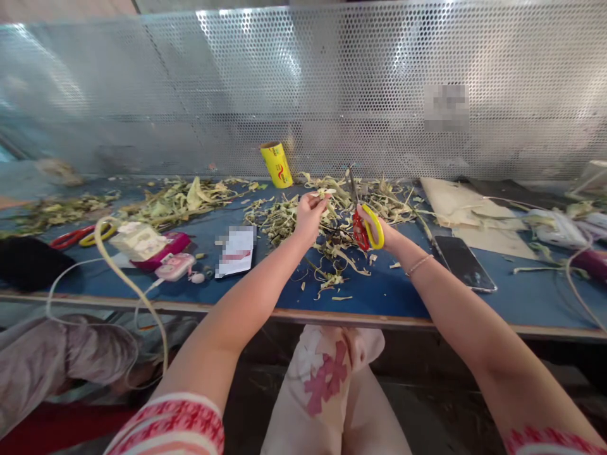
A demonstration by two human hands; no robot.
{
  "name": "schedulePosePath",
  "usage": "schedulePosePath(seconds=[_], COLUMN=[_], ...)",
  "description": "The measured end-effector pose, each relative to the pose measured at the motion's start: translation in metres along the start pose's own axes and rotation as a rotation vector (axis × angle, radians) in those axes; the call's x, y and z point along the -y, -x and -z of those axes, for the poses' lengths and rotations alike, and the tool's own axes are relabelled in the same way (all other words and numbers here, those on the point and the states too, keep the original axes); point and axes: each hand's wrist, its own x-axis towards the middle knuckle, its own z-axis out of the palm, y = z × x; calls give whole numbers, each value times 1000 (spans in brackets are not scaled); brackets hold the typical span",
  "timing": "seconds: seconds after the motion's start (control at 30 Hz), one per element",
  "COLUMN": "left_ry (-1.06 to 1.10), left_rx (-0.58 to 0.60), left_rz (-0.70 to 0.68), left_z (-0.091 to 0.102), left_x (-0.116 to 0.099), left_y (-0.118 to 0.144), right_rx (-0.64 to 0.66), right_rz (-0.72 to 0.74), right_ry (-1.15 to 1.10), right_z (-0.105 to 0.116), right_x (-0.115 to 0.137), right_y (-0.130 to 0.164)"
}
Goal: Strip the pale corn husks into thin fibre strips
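My left hand [310, 220] is closed, pinching a pale, whitish-green piece of plant [325, 191] at the fingertips. In my right hand [385, 235] is a pair of scissors [360, 230] with one red and one yellow handle loop, the dark blades pointing up and away from me. The blades stand a little to the right of the pinched piece, apart from it. Beneath both hands spreads a loose heap of dried, yellow-green plant stems and leaves [275, 224]. Cut scraps lie scattered toward the table's front.
On the blue table [284, 297] are a yellow printed tube [277, 165], a lit phone [236, 251], a dark phone [465, 262], and a pink-white device [142, 243] with a cable. More scissors [85, 236] and plant piles lie left. A perforated metal panel [332, 95] stands behind.
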Motion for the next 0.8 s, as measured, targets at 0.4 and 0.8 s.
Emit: schedulePosePath(seconds=[0.4, 0.8], left_ry=[-349, -338], left_rx=[-94, -14], left_rz=[-282, -254], left_z=[7, -2], left_x=[-3, -12], left_y=[0, 10], right_rx=[88, 59], right_rz=[53, 166], right_ry=[187, 195], right_z=[-20, -25], right_x=[1, -5], right_y=[12, 10])
